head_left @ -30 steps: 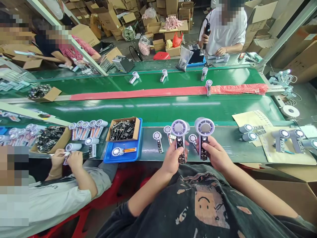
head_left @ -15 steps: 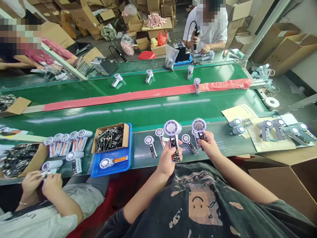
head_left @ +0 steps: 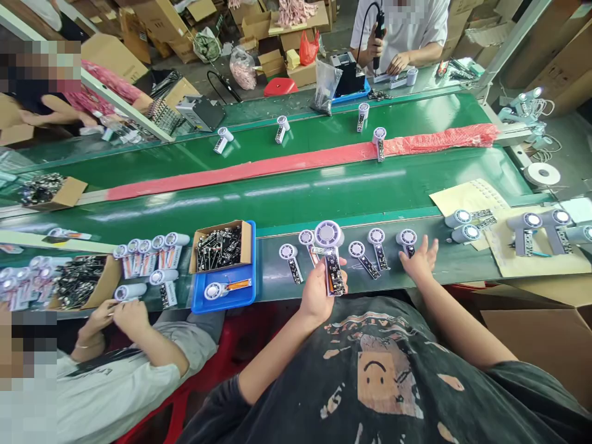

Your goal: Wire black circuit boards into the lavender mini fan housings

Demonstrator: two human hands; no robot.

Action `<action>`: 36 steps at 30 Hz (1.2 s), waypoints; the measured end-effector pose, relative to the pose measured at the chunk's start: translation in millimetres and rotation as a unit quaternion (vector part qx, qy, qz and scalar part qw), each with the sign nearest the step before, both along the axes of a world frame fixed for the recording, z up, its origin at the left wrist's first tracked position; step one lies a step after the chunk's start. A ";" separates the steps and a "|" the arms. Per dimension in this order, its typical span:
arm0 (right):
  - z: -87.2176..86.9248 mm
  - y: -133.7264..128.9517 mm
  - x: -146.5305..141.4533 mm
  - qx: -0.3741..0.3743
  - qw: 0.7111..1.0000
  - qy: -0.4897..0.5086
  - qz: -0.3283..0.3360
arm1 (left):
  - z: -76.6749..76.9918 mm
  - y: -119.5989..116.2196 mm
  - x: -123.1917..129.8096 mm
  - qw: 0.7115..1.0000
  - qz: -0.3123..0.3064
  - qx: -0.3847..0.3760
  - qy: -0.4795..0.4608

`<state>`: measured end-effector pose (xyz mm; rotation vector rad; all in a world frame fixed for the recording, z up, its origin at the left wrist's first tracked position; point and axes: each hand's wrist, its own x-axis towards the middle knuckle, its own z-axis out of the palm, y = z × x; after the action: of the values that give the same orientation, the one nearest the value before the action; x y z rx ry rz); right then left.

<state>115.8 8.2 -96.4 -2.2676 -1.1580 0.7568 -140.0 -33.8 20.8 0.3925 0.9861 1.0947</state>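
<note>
Along the near edge of the green assembly-line tabletop (head_left: pixel 446 271), a handheld fan with an exposed circuit board (head_left: pixel 329 259) is grasped by the left hand (head_left: pixel 318 293), its long axis pointing far. The right hand (head_left: pixel 419 262) is held open, just near a small disc-headed circuit board (head_left: pixel 407 242).

Left hand (head_left: pixel 317 291) hides part of fan handle (head_left: pixel 333 259); board markings (head_left: pixel 336 280) too small.
</note>
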 end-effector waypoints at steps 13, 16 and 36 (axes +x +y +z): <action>126.4 -40.1 -74.6 0.352 0.684 -0.203 0.606 | -12.3 -7.3 23.7 0.996 0.075 0.047 0.006; 133.6 -37.6 -74.2 0.376 0.665 -0.204 0.612 | -13.9 -12.5 18.8 0.995 0.069 0.067 0.025; 132.3 -64.6 -91.2 0.327 0.694 -0.178 0.616 | -18.6 -35.2 13.3 0.981 0.072 0.116 0.141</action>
<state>24.6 -56.4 35.9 -0.7990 -2.6322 0.1504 -126.8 -69.0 2.2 0.6894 1.1522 1.3161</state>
